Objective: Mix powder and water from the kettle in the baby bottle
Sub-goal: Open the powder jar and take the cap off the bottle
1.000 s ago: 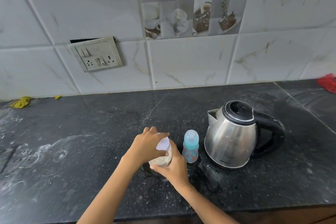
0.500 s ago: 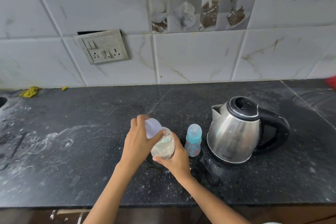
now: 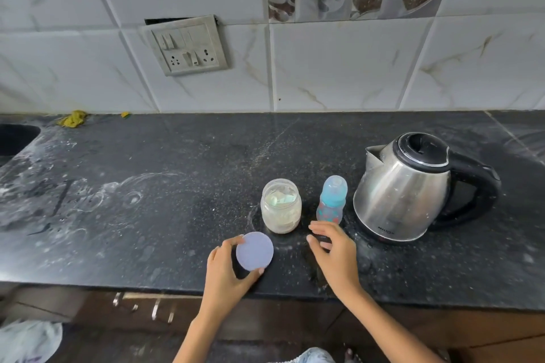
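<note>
An uncapped glass jar of pale powder point(image 3: 280, 207) stands on the black counter point(image 3: 177, 186). To its right stands a small baby bottle point(image 3: 331, 200) with a blue collar and clear cap. Right of that sits a steel kettle point(image 3: 404, 188), black lid down, handle pointing right. My left hand point(image 3: 227, 268) pinches the jar's round white lid point(image 3: 254, 250) between thumb and fingers, just above the counter near its front edge. My right hand point(image 3: 333, 250) hovers in front of the baby bottle, fingers loosely spread, holding nothing.
A sink point(image 3: 14, 138) cuts into the counter at far left. A yellow scrap point(image 3: 72, 118) lies by the tiled wall, below a switch plate point(image 3: 185, 46). White powder smears cover the left counter. Drawer handles point(image 3: 156, 308) sit below the front edge.
My left hand took the lid off the jar and carried it down toward the front edge. My right hand let go of the jar, which now stands free on the counter.
</note>
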Available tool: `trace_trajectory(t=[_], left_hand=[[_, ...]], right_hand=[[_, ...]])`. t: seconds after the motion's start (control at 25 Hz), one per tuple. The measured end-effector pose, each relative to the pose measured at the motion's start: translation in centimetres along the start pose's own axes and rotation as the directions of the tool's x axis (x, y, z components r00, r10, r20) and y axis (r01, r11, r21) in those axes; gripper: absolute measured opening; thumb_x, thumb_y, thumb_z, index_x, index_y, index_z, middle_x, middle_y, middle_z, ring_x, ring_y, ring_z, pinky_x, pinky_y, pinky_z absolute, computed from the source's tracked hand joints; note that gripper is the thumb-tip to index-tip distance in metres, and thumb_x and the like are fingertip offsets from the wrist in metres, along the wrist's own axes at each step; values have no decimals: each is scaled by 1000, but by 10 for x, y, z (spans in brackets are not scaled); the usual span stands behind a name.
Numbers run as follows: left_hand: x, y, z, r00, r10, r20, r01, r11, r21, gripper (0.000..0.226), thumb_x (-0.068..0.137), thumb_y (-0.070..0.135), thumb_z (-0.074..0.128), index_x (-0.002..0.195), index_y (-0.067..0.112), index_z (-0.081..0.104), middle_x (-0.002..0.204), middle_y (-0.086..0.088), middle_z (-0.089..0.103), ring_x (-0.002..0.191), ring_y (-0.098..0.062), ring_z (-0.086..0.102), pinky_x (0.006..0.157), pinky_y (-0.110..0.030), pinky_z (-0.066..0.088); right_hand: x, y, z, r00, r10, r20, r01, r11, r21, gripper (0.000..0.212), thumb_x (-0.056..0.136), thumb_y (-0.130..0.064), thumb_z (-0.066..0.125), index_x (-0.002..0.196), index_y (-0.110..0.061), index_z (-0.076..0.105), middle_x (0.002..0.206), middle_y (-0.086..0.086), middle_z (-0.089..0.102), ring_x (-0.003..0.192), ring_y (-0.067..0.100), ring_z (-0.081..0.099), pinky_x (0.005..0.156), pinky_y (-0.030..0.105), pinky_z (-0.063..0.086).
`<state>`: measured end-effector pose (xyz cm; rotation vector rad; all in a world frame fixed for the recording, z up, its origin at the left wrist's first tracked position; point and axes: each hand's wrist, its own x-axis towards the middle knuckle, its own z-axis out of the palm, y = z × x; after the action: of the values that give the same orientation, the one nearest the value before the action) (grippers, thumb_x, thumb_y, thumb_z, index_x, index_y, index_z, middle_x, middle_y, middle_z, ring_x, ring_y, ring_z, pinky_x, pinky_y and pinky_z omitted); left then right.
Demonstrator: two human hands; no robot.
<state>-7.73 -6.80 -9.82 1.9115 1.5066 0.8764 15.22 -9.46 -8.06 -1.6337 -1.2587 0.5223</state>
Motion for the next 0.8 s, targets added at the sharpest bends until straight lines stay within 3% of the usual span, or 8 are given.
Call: trace_trajectory(t=[0.08, 0.16, 0.28, 0.36, 0.44, 0.56, 0.68, 0.8], left_hand=[[0, 5, 0, 997, 79, -15, -78, 996, 43, 65, 67, 34, 85, 121, 19, 52, 130, 5, 54, 119, -17, 50, 101, -33, 39], [-2, 22, 1, 986, 153, -71, -150, 987, 52, 52, 76, 40, 77, 117, 22, 52, 124, 11, 50, 114, -8, 47, 96, -22, 37], [2, 63, 14, 950, 292, -113, -295, 955, -7, 34, 89, 43, 60, 115, 26, 47, 116, 19, 42, 111, 2, 44, 93, -10, 32], [12, 94, 32, 929, 362, -77, -369, 921, -127, 39, 91, 32, 61, 124, 29, 41, 127, 15, 42, 123, 1, 41, 101, -12, 32], [30, 123, 50, 928, 372, 11, -357, 899, -252, 58, 90, 18, 62, 136, 32, 30, 145, 9, 34, 140, -4, 28, 111, -15, 26], [60, 150, 72, 944, 273, 186, -202, 921, -332, 74, 90, 3, 56, 145, 29, 13, 155, 15, 15, 147, -8, 12, 116, -16, 18], [92, 155, 78, 938, 188, 292, -108, 957, -271, 75, 87, -3, 54, 148, 25, 21, 151, 1, 36, 137, -15, 37, 108, -23, 34], [120, 148, 68, 866, 293, 405, -216, 950, -225, 74, 85, 2, 61, 142, 38, 31, 128, 3, 59, 100, -7, 60, 83, -15, 46]], right_hand=[[-2, 2, -7, 999, -1, -52, 1, 1000, 16, 18, 86, -1, 72, 100, -11, 73, 102, -1, 69, 88, 7, 68, 73, 32, 62], [-2, 6, -13, 990, 3, -139, 1, 999, 35, 20, 85, 0, 72, 101, -11, 70, 100, 2, 66, 86, 9, 66, 70, 33, 63], [3, 14, -20, 972, 61, -227, -46, 996, 72, 38, 83, -6, 75, 118, -7, 60, 113, 1, 58, 101, 11, 61, 84, 32, 58], [9, 17, -19, 976, 124, -177, -111, 990, 86, 58, 82, -12, 78, 132, -6, 50, 128, 2, 53, 116, 13, 54, 98, 31, 48], [18, 17, -17, 982, 167, -85, -158, 982, 108, 72, 83, -15, 78, 143, -6, 40, 143, 3, 46, 130, 15, 46, 109, 33, 40], [36, 13, -18, 994, 106, 36, -111, 967, 230, 64, 90, -12, 69, 146, -9, 37, 145, 2, 49, 134, 10, 46, 111, 30, 40], [52, 11, -24, 988, 97, 122, -132, 936, 326, 41, 95, -10, 62, 134, -14, 50, 129, 3, 62, 119, 3, 58, 98, 24, 49], [57, 18, -35, 960, 130, 249, -219, 902, 372, 40, 92, -11, 67, 130, -13, 52, 125, 5, 64, 119, 13, 60, 101, 33, 49]])
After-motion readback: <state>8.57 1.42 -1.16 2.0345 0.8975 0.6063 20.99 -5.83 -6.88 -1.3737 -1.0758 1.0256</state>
